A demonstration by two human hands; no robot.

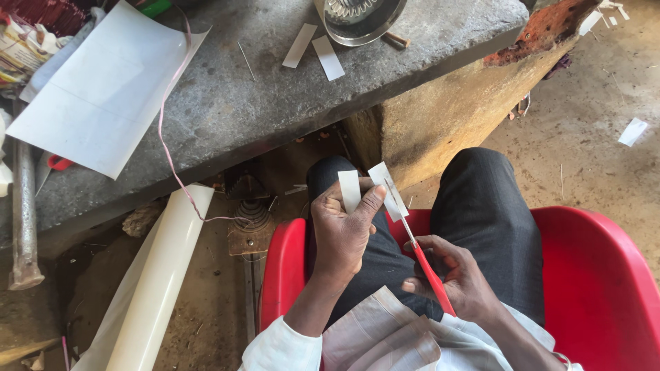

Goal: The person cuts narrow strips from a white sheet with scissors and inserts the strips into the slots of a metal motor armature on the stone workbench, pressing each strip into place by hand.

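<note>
Evidently we were in the middle of a cut: near the centre of the frame our left hand (pixel 342 233) pinched a small white paper strip (pixel 349 190) between thumb and fingers, held above our lap, while our right hand (pixel 459 282) was closed around the red handles of the scissors (pixel 421 255), whose blades ran up into a second white piece (pixel 386 189) just beside the first. We sat in a red plastic chair (pixel 605 275). On the stone counter (pixel 275 89) across the upper part of the frame lay a large white sheet (pixel 103 96), two more cut strips (pixel 313 49) and a metal bowl (pixel 361 20). By our judgement, finishing this cut called for steady blades and a firm pinch.
</note>
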